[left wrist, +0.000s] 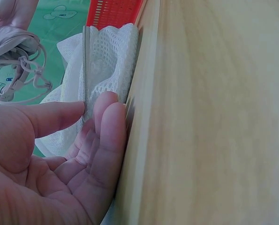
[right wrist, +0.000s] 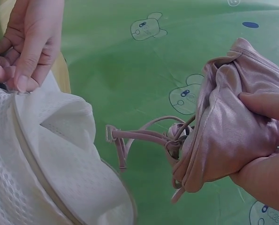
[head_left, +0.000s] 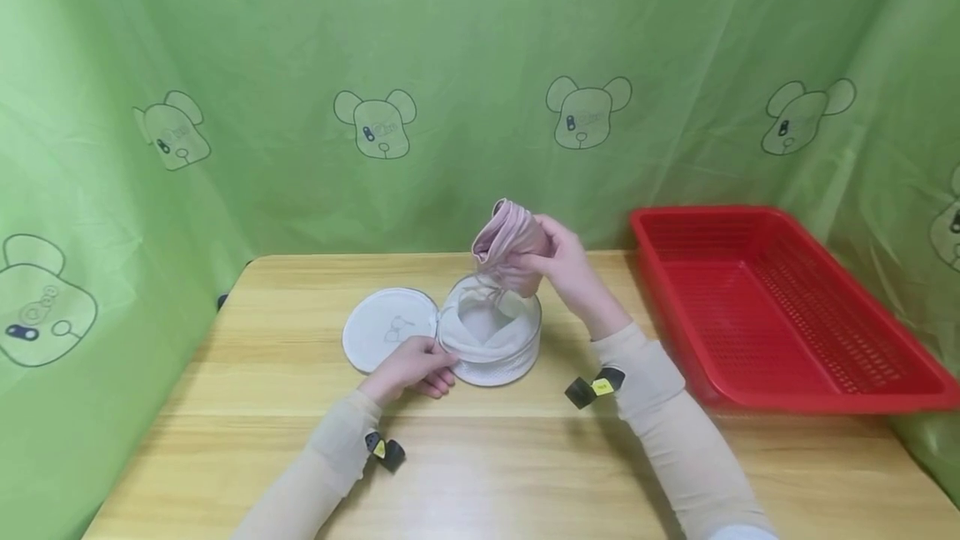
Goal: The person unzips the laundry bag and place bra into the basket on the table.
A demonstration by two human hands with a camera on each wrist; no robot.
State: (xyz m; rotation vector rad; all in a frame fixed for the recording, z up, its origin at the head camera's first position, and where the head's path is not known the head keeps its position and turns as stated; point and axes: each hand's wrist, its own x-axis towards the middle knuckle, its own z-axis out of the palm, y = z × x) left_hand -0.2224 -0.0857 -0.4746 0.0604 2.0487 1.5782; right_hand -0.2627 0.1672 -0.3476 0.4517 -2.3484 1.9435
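A pink satin bra is folded in my right hand, above the opening of a round white mesh laundry bag. Thumb and fingers grip its cups, and thin straps with a metal slider dangle toward the bag in the right wrist view. My left hand pinches the bag's zippered rim at its near left side, between thumb and fingers. The bag stands on the table with its round lid folded back flat to the left.
A red plastic basket with slotted walls stands on the right of the wooden table. Green curtains printed with bear heads enclose the back and both sides.
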